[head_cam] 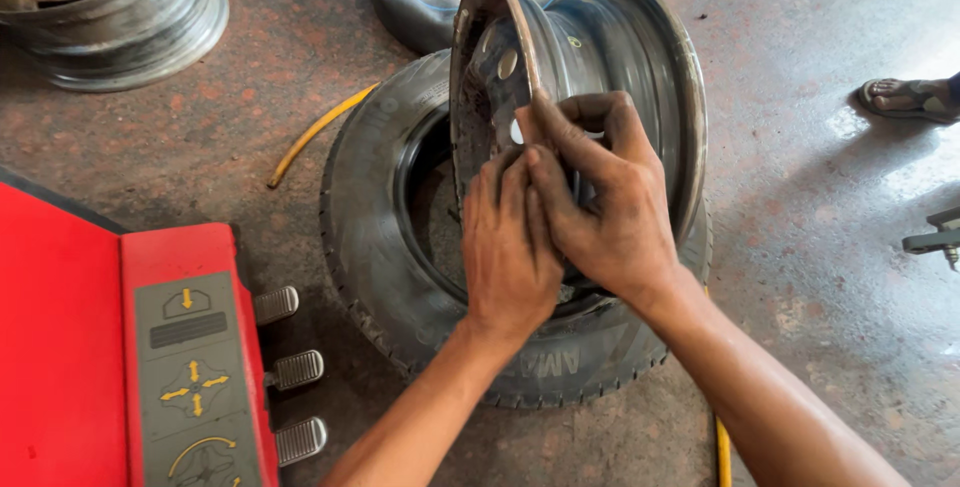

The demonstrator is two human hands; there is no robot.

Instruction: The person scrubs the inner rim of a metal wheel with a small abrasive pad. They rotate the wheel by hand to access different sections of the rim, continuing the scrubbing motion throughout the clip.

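rim: steel wheel rim (610, 47), dark and rusty at the edge, standing on its side inside the tyre, leaning a little, disc face with bolt holes turned to the left
tyre: black tyre (365, 237) lying flat on the floor, rim sits in its opening
left hand: left hand (505, 247) flat against the rim's disc face, fingers (500, 182) straight and together, pressing, not wrapped around anything
right hand: right hand (605, 207) overlaps the left hand, fingers (560, 112) hooked over the rusty rim edge, gripping it
hands vs each other: touching, right thumb side lies across left fingers
floor: reddish-grey concrete floor (800, 277), stained, shiny patch at right
machine: red tyre machine (70, 347) at lower left, grey panel with yellow arrows, three metal pedals (295, 370) sticking out toward the tyre
hose: yellow hose (315, 132) on the floor, running under the tyre's left side
second rim: silver rim (115, 12) at top left, well apart
tube: black inner tube (400, 2) behind the tyre, touching its far side
other person: sandalled foot (905, 97) at right edge
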